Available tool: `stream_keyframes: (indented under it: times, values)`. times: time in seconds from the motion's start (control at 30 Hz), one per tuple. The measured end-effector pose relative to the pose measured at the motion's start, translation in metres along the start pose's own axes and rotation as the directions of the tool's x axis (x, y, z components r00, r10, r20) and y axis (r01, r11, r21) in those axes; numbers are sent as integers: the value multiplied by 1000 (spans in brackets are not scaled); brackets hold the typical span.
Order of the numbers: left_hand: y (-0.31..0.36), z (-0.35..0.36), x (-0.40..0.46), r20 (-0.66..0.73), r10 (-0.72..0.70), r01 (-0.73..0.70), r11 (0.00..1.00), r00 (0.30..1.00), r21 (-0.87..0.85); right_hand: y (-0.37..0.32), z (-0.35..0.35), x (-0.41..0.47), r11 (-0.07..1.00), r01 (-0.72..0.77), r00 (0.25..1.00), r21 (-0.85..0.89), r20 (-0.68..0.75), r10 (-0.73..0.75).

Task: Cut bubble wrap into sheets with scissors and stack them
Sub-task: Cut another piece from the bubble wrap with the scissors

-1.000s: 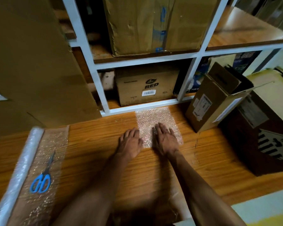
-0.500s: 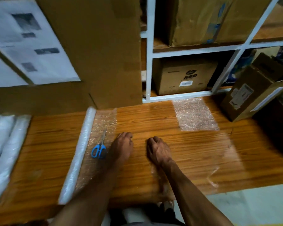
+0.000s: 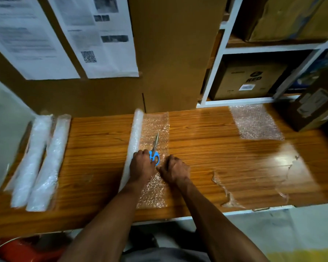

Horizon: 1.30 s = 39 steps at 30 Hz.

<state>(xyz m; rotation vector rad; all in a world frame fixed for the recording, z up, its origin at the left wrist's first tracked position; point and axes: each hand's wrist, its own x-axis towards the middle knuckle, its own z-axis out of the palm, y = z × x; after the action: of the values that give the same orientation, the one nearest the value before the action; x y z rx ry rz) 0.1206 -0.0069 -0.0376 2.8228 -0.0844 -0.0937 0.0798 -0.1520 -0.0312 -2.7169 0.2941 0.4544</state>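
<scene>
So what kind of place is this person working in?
Most likely a packing or stockroom area. Cardboard boxes fill white shelving, spare rolls of bubble wrap lie on a wooden workbench, and printed sheets are stuck to the cardboard backing.

The left hand (image 3: 142, 164) covered part of the scissors' (image 3: 155, 148) blue handles, so any grip on them could not be told. The right hand's (image 3: 175, 170) fingers curled under, hiding their tips. Print on the papers (image 3: 102, 35) was blurred. The right edge cut off a box (image 3: 314, 103).
</scene>
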Motion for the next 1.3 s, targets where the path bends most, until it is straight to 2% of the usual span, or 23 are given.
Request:
stream_keyframes:
  times: [0.17, 0.23, 0.3, 0.33, 0.4, 0.47, 0.53, 0.63, 0.73, 0.83, 0.9, 1.0, 1.1, 1.2, 1.3]
  values:
    - [-1, -15, 9, 120, -48, 51, 998, 992, -22, -12, 9, 3, 981, -123, 992, 151, 24, 121]
    - [-2, -21, 16, 211, -115, 139, 985, 971, -102, -12, 10, 4, 943, -136, 989, 304, -19, 149]
    - [-4, -24, 23, 333, -167, 257, 934, 928, -249, -13, 10, 6, 861, -141, 979, 489, -62, 195]
    - [-6, -23, 26, 396, -163, 322, 868, 904, -377, -14, 10, 7, 805, -136, 975, 577, -68, 213]
    - [-9, -23, 24, 509, -125, 455, 656, 852, -602, -17, 10, 7, 730, -115, 970, 674, -82, 228]
    - [-13, -25, 19, 561, -103, 534, 485, 822, -693, -15, 11, 5, 721, -20, 969, 693, -163, 183]
    - [-18, -26, 16, 572, -99, 552, 438, 814, -709, -14, 14, 3, 717, 70, 979, 693, -185, 84]
    - [-27, -27, 17, 548, -147, 543, 482, 824, -687, -14, 13, 4, 746, 62, 991, 663, -132, 35]
    - [-36, -31, 23, 467, -221, 506, 538, 856, -674, -11, 16, 6, 706, -27, 987, 708, -95, 132]
    - [-43, -44, 25, 352, -302, 463, 637, 886, -616, 1, 21, 9, 654, 7, 975, 757, -150, 164]
    - [-50, -52, 24, 289, -346, 450, 701, 893, -553, 11, 20, 9, 655, 24, 968, 755, -181, 173]
    - [-60, -54, 27, 229, -391, 450, 707, 891, -546, 22, 16, 4, 682, 36, 958, 730, -219, 183]
    - [-59, -58, 26, 199, -404, 441, 698, 893, -564, 32, 17, -3, 663, 63, 941, 746, -266, 210]
    - [-56, -61, 22, 159, -429, 452, 767, 889, -456, 45, 22, -11, 636, 62, 914, 769, -300, 274]
    - [-60, -61, 18, 112, -431, 440, 821, 896, -364, 59, 21, -21, 717, 48, 870, 695, -382, 312]
